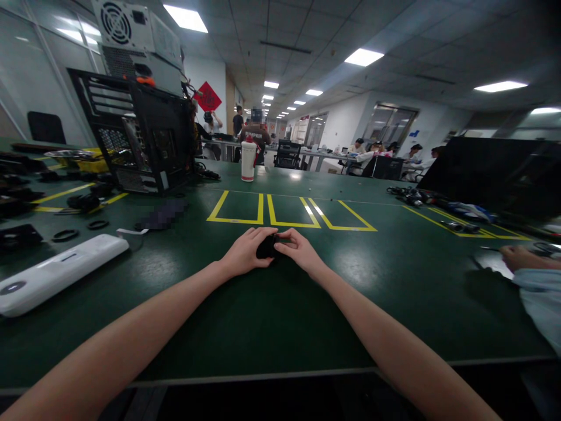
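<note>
Both my hands meet over the green tabletop (pixel 280 327), just in front of the yellow tape outlines (pixel 294 224). Between them is a small black object (pixel 266 247), mostly covered by my fingers, so its kind cannot be made out. My left hand (pixel 246 252) wraps round it from the left, fingers over the top and thumb below. From the other side, my right hand (pixel 298 250) pinches at its right edge with thumb and fingertips.
A white elongated device (pixel 65 272) lies at left, near black rings (pixel 65 235). Behind stand a black computer case (pixel 144 134) carrying power supplies (pixel 135 29), and a white cup (pixel 248 161). At right are cables (pixel 407 194), a black monitor (pixel 491 175) and another person's hand (pixel 526 257).
</note>
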Tool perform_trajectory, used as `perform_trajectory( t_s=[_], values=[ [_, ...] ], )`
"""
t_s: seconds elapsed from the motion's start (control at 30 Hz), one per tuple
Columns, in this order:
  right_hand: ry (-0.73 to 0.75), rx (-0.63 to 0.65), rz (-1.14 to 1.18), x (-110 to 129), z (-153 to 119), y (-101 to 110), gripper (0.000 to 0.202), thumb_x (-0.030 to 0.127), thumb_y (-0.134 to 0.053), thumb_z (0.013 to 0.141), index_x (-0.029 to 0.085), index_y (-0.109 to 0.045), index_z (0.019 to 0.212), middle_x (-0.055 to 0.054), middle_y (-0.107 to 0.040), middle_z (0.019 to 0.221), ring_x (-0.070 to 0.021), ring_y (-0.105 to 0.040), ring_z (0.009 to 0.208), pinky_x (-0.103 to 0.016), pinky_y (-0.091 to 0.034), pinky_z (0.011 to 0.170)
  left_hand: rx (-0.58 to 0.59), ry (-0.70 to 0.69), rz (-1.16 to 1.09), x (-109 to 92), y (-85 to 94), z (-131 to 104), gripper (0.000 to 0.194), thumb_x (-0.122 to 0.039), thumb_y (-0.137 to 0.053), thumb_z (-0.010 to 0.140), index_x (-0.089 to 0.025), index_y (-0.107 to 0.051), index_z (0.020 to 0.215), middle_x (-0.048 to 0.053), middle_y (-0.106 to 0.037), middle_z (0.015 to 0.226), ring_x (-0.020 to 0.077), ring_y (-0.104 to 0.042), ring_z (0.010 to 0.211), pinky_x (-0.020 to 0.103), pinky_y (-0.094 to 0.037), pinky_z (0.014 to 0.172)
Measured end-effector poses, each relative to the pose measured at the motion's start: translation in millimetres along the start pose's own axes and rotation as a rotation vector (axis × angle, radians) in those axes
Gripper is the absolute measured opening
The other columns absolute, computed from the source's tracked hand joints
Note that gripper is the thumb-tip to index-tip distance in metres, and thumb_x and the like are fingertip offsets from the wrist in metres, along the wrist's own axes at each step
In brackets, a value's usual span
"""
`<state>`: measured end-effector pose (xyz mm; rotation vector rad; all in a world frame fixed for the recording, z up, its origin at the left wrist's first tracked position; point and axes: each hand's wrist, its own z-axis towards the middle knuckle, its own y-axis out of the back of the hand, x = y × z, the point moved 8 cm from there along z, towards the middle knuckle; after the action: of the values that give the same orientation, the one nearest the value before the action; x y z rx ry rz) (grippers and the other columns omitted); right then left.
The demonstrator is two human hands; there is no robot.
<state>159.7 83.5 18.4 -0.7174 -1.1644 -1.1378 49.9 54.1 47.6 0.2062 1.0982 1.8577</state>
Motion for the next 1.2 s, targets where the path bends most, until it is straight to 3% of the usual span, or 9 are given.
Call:
perform_trajectory(
  t_s=[0.17,0.27,0.4,0.57,0.8,0.97,1.2],
  values=[
    [0.016,-0.064,-0.070,3.3,3.2,3.1,0.022,0.031,-0.062,0.067,0.018,-0.054,0.082,-0.001,-0.059,0.084,-0.0133,-0.056,0.083,-0.033,-0.043,0.083,-0.009,0.003,-0.002,-1.8,1.6,0.3,0.063,-0.022,-0.063,0.065,-0.025,-0.035,0.121,0.005,-0.049,0.117,0.0227,-0.048,0.104,0.038,-0.040,0.087],
    [-0.048,-0.043,-0.081,0.1,4.6,2.7,0.030,0.031,-0.062,0.066,0.018,-0.057,0.092,-0.004,-0.060,0.094,-0.0155,-0.055,0.091,-0.035,-0.041,0.088,-0.001,0.004,-0.010,-2.4,1.8,0.0,0.064,-0.022,-0.063,0.065,-0.025,-0.034,0.122,0.004,-0.049,0.117,0.0225,-0.048,0.104,0.038,-0.041,0.087],
    [-0.101,0.021,-0.029,-2.3,3.2,-0.6,0.030,0.028,-0.064,0.065,0.017,-0.056,0.092,-0.005,-0.060,0.096,-0.0165,-0.057,0.091,-0.037,-0.040,0.089,0.004,0.004,-0.007,-1.4,1.4,-0.4,0.064,-0.022,-0.064,0.065,-0.025,-0.033,0.122,0.004,-0.049,0.118,0.0224,-0.047,0.104,0.038,-0.041,0.087],
    [-0.025,0.064,0.088,0.2,-0.2,-5.7,0.036,0.018,-0.070,0.056,0.019,-0.050,0.087,-0.001,-0.056,0.095,-0.0156,-0.057,0.092,-0.035,-0.042,0.088,-0.013,-0.005,-0.007,-1.0,1.0,0.3,0.063,-0.022,-0.064,0.065,-0.024,-0.035,0.121,0.005,-0.050,0.116,0.0223,-0.047,0.105,0.038,-0.040,0.088],
    [0.039,-0.021,-0.037,6.1,0.3,-3.5,0.020,0.028,-0.062,0.067,0.019,-0.052,0.083,0.000,-0.055,0.086,-0.0129,-0.056,0.084,-0.032,-0.044,0.083,-0.025,-0.006,-0.018,-2.5,1.7,1.2,0.062,-0.020,-0.063,0.065,-0.024,-0.035,0.121,0.005,-0.050,0.116,0.0228,-0.048,0.104,0.039,-0.040,0.088],
    [0.004,-0.009,-0.090,2.2,1.5,-3.1,0.029,0.027,-0.061,0.068,0.019,-0.053,0.095,-0.003,-0.057,0.093,-0.0145,-0.055,0.087,-0.035,-0.042,0.086,-0.005,-0.001,-0.023,-1.0,0.3,1.5,0.063,-0.020,-0.063,0.065,-0.025,-0.035,0.121,0.005,-0.050,0.116,0.0233,-0.048,0.104,0.039,-0.041,0.087],
    [0.010,0.019,0.024,1.7,-2.6,-7.2,0.029,0.027,-0.065,0.063,0.020,-0.049,0.086,0.000,-0.054,0.093,-0.0149,-0.056,0.091,-0.035,-0.043,0.085,-0.015,-0.010,-0.023,-1.8,1.2,1.7,0.061,-0.021,-0.062,0.066,-0.023,-0.035,0.121,0.005,-0.049,0.117,0.0219,-0.047,0.104,0.038,-0.040,0.089]
  ],
)
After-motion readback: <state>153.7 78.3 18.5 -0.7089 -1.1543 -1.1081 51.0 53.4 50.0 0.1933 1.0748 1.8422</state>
